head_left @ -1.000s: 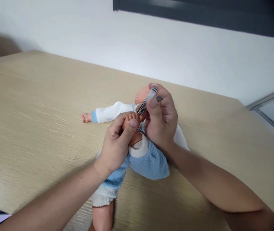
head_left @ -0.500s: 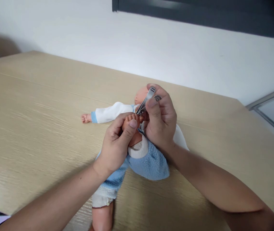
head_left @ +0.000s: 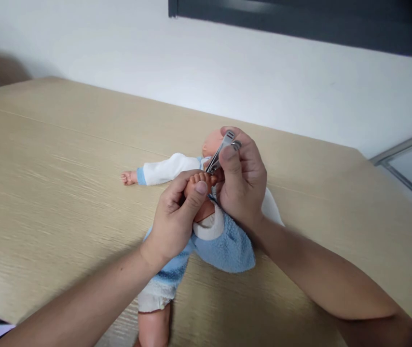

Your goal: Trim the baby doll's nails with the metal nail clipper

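I counted one baby doll (head_left: pixel 224 241) in a blue-and-white fleece suit, one small silver metal nail clipper (head_left: pixel 219 153) and one pale wooden bench (head_left: pixel 64 168). Two bare grips were in sight, the left grip (head_left: pixel 175 219) and the right grip (head_left: pixel 244 185).

Plain room, likely home or office: wood-grain table (head_left: pixel 64 159), white wall (head_left: pixel 119 53), dark window frame (head_left: pixel 300 24).

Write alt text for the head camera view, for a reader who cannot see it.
A person's left hand holds up a doll's foot while the right hand pinches a metal nail clipper, its tip at the toes. The doll, in a blue and white outfit, lies on its back on a light wooden table by a white wall.
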The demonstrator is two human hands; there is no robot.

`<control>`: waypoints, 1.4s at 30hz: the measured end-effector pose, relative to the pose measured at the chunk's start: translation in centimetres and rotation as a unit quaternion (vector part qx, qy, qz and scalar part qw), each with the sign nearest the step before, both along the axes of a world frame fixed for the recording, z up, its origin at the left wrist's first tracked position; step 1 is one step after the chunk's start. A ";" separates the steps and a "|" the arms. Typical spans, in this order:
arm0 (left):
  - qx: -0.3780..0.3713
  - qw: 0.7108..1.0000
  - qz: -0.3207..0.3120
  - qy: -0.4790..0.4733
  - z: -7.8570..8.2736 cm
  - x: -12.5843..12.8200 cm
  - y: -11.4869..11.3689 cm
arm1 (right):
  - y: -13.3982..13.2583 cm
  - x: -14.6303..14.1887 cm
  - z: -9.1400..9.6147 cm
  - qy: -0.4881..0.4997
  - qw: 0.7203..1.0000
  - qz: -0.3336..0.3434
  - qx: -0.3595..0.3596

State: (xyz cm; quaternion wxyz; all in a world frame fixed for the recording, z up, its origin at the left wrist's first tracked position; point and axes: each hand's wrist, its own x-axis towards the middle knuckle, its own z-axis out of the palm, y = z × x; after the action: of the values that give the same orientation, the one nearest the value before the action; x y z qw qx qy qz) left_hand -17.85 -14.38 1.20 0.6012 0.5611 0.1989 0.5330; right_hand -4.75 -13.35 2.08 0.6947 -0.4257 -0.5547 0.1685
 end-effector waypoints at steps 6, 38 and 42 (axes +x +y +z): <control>-0.001 1.000 -0.002 0.003 -0.1 -0.1 -0.1 | 0.2 0.2 0.2 -0.016 1.000 0.005 0.012; -0.026 0.999 -0.027 -0.010 0.1 0.1 -0.2 | -0.4 2.5 3.4 0.053 0.964 0.235 -0.115; -0.032 0.999 -0.024 -0.002 0.2 0.0 -0.2 | -0.2 2.5 3.4 0.057 0.961 0.244 -0.114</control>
State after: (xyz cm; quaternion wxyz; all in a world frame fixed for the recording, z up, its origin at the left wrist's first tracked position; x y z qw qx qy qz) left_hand -17.82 -14.58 1.42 0.6314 0.5455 0.2015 0.5130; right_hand -2.24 -13.52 5.45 0.6100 -0.3434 -0.5786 0.4186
